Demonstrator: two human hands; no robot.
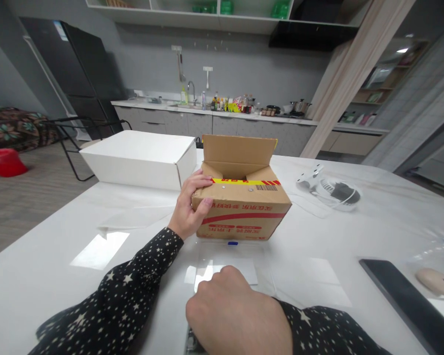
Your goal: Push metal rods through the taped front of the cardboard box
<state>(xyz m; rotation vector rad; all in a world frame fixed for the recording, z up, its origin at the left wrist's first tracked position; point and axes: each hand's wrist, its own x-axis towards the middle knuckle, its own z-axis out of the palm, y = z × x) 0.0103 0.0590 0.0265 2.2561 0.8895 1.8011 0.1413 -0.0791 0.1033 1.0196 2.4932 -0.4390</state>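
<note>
A small brown cardboard box (244, 212) with red print and yellow tape stands on the white table (355, 236), its far flap raised. My left hand (187, 209) grips the box's left near corner, thumb over the top edge. My right hand (237, 315) is low in the foreground, curled into a fist with its back to the camera. It rests over a clear plastic sheet or bag (225, 268), and what the fingers hold, if anything, is hidden. Both sleeves are black with white stars.
A closed white box (140, 158) sits at the table's far left. A clear bag with dark parts (333, 192) lies to the right of the cardboard box. A dark flat slab (410, 301) and a beige mouse (436, 281) lie at the right edge. A kitchen counter runs behind.
</note>
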